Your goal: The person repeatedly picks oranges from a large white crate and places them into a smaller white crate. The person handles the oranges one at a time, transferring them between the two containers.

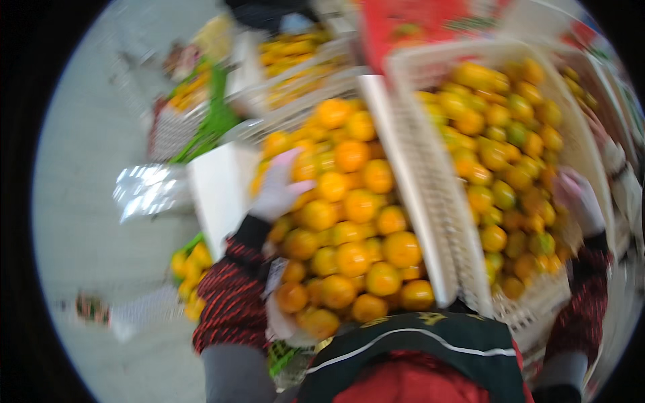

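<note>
A heap of oranges [352,201] fills a white-sided box [408,201] in front of me. My left hand [282,186], in a pale glove with pink fingertips, lies on the left side of the heap, thumb and fingers apart against the fruit. To the right stands a cream plastic crate [428,151] of smaller yellow-green citrus fruits [496,151]. My right hand [579,196], gloved alike, is at the right side of this fruit; blur hides whether it grips any.
Another person's hand [597,128] is beyond the crate's right wall. A clear plastic bag [153,191] lies on the floor [116,262] at left. Green-and-white bags of fruit [186,118] stand farther up. Behind are a crate of yellow fruit [297,55] and a red surface [408,20].
</note>
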Motion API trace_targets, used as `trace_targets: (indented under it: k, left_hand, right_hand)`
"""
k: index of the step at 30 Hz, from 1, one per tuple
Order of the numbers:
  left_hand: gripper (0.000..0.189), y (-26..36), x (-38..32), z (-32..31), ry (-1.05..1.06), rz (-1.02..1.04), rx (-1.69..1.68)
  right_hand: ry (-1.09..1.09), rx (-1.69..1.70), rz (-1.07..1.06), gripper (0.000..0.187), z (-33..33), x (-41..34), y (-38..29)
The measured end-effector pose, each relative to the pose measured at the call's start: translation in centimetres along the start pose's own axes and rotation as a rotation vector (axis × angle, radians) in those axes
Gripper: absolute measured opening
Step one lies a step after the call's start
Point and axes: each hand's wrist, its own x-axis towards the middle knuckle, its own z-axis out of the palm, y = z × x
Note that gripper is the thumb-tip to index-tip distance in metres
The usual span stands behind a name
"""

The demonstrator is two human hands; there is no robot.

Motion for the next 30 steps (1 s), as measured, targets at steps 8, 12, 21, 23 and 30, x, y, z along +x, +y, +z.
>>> trace_targets:
  k: [8,12,21,23,30]
  left_hand:
    - [0.07,1.5,1.3,-0.2,-0.058,0.064,0.122]
    - [0.057,1.6,3.0,1.3,0.023,0.198,0.274]
    - [0.042,1.8,3.2,3.0,-0.061,0.254,0.469]
    - [0.042,1.7,3.2,3.0,-0.055,0.247,0.466]
    - [0.045,2.9,3.1,2.0,-0.001,0.221,0.314]
  right_hand:
    - [0.218,-0.704,0.365,0.043,-6.0,-1.2,-0.6]
    - [-0.004,-0.98,0.446,0.047,-4.2,-0.1,1.0]
    - [0.001,-0.99,0.122,0.08,3.6,0.2,2.4]
    - [0.022,-1.048,0.205,0.086,5.2,0.3,2.2]
    - [-0.356,-1.109,0.264,0.089,6.1,-0.7,-1.4]
